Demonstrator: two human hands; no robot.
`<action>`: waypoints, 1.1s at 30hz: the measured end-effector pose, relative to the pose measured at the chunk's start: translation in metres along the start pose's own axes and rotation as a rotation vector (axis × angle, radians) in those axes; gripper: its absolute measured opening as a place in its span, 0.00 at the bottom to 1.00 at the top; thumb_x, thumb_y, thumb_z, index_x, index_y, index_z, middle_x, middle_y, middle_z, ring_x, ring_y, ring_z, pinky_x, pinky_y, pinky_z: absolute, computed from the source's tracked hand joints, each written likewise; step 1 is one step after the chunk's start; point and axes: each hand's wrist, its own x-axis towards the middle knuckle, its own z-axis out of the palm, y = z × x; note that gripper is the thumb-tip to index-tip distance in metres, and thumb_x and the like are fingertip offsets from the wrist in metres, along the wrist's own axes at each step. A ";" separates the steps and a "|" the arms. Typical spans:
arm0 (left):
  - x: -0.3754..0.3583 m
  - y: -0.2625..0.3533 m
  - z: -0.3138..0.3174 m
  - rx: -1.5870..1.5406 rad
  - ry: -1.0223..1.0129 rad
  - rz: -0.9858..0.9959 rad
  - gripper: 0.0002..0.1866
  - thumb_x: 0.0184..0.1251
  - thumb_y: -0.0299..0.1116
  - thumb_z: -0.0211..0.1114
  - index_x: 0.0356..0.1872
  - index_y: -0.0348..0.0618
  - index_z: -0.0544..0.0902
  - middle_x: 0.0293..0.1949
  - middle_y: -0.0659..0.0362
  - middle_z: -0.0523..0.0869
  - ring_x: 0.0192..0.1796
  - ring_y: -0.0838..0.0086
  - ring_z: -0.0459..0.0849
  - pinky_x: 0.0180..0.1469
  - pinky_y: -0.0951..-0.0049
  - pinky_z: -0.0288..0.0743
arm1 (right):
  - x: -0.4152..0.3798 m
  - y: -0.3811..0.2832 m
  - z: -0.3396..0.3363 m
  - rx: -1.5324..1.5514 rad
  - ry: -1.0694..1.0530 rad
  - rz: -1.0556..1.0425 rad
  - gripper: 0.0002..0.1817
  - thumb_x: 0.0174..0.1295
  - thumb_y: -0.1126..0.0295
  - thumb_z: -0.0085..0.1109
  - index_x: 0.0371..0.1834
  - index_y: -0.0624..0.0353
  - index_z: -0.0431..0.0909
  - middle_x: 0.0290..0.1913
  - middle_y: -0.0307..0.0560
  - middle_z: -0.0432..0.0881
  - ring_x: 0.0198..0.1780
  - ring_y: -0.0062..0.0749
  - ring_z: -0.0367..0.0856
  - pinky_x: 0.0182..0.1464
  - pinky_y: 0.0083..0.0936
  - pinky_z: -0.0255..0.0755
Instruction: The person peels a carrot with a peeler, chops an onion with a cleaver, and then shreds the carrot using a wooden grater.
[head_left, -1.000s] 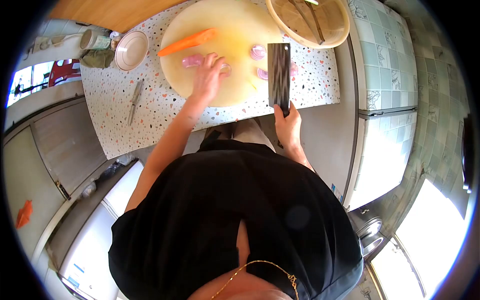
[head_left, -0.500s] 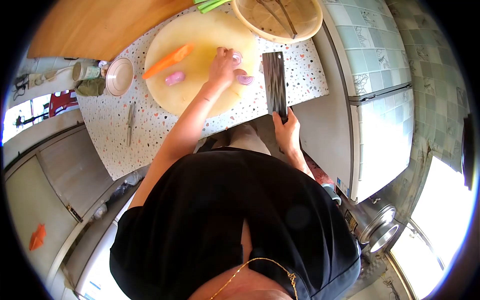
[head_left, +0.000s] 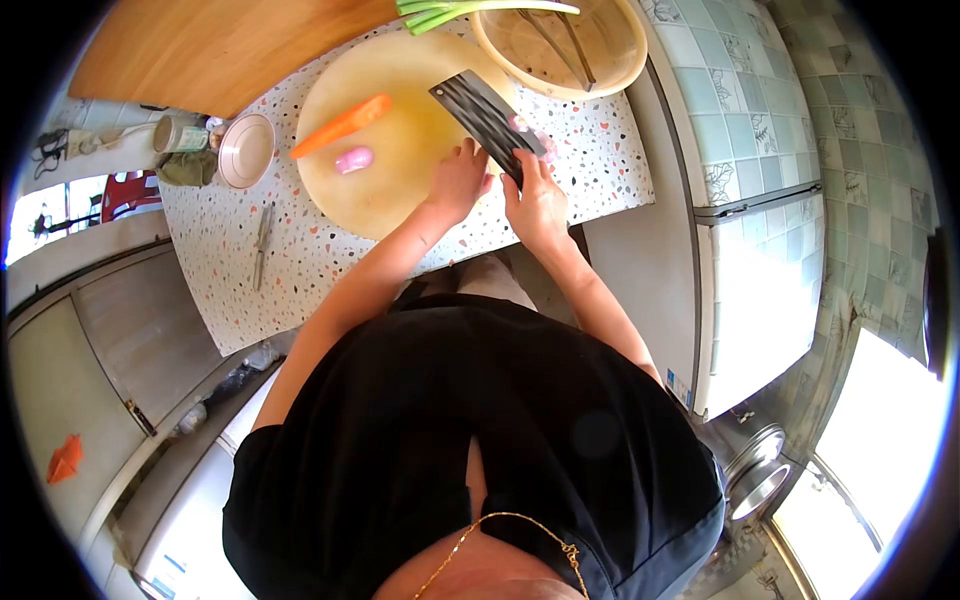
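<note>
My right hand point(head_left: 538, 208) is wrapped round the handle of a cleaver point(head_left: 482, 122), whose dark blade slants up and left over the right side of a round cutting board point(head_left: 330, 205). Close to the blade's left edge is my left hand point(head_left: 460, 182), its fingers loosely bent and the thumb apart; nothing shows in it. Purple-white onion pieces point(head_left: 546, 146) lie at the blade's right side, partly hidden by it. On the board's left half rest a peeled carrot point(head_left: 342, 126) and a small pink-purple onion piece point(head_left: 354, 159).
A large tan bowl point(head_left: 640, 50) with chopsticks point(head_left: 560, 45) in it stands beyond the board, green scallions point(head_left: 450, 12) reaching over its rim. Left of the board are a small bowl point(head_left: 246, 150) and a knife point(head_left: 262, 248) on the speckled counter point(head_left: 215, 225). A white refrigerator point(head_left: 755, 290) stands right.
My right hand has brought the cleaver left and over the board, its blade now tilted. My left hand has drawn back towards me. Onion pieces now show at the blade's right side.
</note>
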 end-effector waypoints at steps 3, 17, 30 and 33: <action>-0.013 -0.006 0.004 -0.080 0.048 -0.115 0.17 0.56 0.35 0.68 0.43 0.38 0.75 0.43 0.50 0.75 0.44 0.56 0.79 0.40 0.58 0.77 | 0.013 0.004 0.022 -0.053 -0.035 -0.049 0.21 0.60 0.69 0.60 0.56 0.57 0.69 0.42 0.60 0.78 0.41 0.55 0.81 0.42 0.46 0.75; -0.042 -0.015 -0.004 -0.151 0.117 -0.137 0.11 0.63 0.36 0.65 0.38 0.42 0.74 0.37 0.52 0.78 0.40 0.56 0.81 0.38 0.58 0.76 | 0.098 0.026 0.061 -0.246 0.086 -0.140 0.14 0.56 0.62 0.66 0.39 0.60 0.81 0.42 0.55 0.82 0.47 0.51 0.77 0.49 0.42 0.72; -0.059 -0.053 -0.016 -1.020 0.151 -0.639 0.07 0.67 0.26 0.62 0.42 0.37 0.76 0.38 0.50 0.85 0.31 0.70 0.87 0.27 0.73 0.76 | 0.085 0.082 0.017 0.271 0.010 0.263 0.11 0.59 0.66 0.61 0.41 0.60 0.79 0.32 0.55 0.84 0.33 0.49 0.83 0.40 0.39 0.76; -0.069 -0.062 -0.024 -1.135 0.130 -0.653 0.06 0.68 0.24 0.59 0.43 0.37 0.77 0.38 0.54 0.86 0.30 0.77 0.87 0.23 0.82 0.73 | 0.073 0.139 0.014 0.118 -0.072 0.246 0.17 0.57 0.64 0.65 0.47 0.60 0.78 0.36 0.54 0.84 0.38 0.47 0.83 0.45 0.38 0.76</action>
